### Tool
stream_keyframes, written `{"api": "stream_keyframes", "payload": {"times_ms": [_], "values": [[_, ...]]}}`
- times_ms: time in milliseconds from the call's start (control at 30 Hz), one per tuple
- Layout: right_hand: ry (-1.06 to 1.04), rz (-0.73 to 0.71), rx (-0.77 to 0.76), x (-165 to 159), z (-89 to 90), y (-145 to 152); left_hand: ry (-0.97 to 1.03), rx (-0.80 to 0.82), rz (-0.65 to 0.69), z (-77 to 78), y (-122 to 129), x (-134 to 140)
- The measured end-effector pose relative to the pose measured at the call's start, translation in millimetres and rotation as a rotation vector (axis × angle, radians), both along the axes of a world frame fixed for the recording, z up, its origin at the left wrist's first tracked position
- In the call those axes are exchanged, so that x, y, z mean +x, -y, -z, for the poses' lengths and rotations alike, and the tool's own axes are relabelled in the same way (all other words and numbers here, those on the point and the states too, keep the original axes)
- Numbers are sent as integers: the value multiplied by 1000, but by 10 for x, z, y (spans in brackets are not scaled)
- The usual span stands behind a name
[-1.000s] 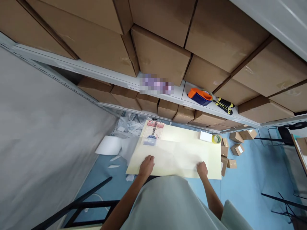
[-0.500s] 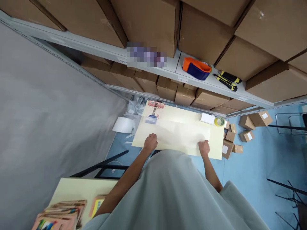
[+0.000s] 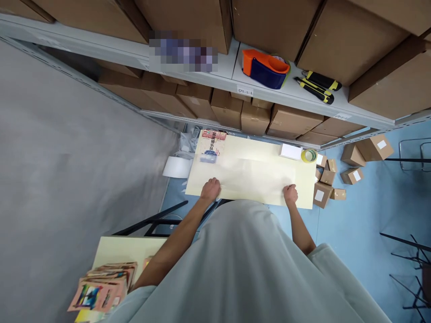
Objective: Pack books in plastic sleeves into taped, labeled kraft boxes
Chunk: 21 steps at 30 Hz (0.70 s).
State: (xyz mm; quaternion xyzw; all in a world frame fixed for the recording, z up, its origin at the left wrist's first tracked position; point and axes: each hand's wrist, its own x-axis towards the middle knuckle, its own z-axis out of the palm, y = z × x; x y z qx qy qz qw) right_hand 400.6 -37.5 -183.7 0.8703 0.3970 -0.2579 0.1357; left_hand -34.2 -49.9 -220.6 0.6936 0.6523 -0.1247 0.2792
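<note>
A thin, pale, see-through sheet (image 3: 254,175) lies flat across a cream-coloured table (image 3: 232,146). At its near left corner is my left hand (image 3: 211,189), fingers curled closed on the sheet's edge. My right hand (image 3: 290,194) is closed in a fist at the near right end, pinching the sheet there. Both hands rest close to the table's front edge. Beyond my left hand lies a printed card or packet (image 3: 213,143) with dark characters and a blue design. At the table's far right stand a white box (image 3: 290,151) and a roll of yellowish tape (image 3: 309,155).
Above the table runs a shelf (image 3: 244,91) of cardboard boxes, with an orange and blue tape dispenser (image 3: 266,68) and utility knives (image 3: 318,87). Small cartons (image 3: 322,195) lie on the floor at right. A side table at lower left bears stacked printed packets (image 3: 101,287).
The camera view has tilted down, so the shelf sits higher in the picture. My right hand has shifted slightly right along the table; my left hand stays at the sheet's left end.
</note>
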Motion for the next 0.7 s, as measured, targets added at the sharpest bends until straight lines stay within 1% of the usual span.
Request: {"api": "stream_keyframes", "payload": {"times_ms": [133,267,400,533,700], "values": [[-10,4,4,150,-2,-3,13,24,16,-21,56,15],[13,33,21,255,-27,3,36,56,-2,-14,67,10],[14,52,11,235,27,-42,62,54,-27,37,71,2],[-14,46,-9,221,79,-106,92,30,-23,98,39,-14],[25,42,-15,380,-4,-59,135,12,2,155,-43,-52]]}}
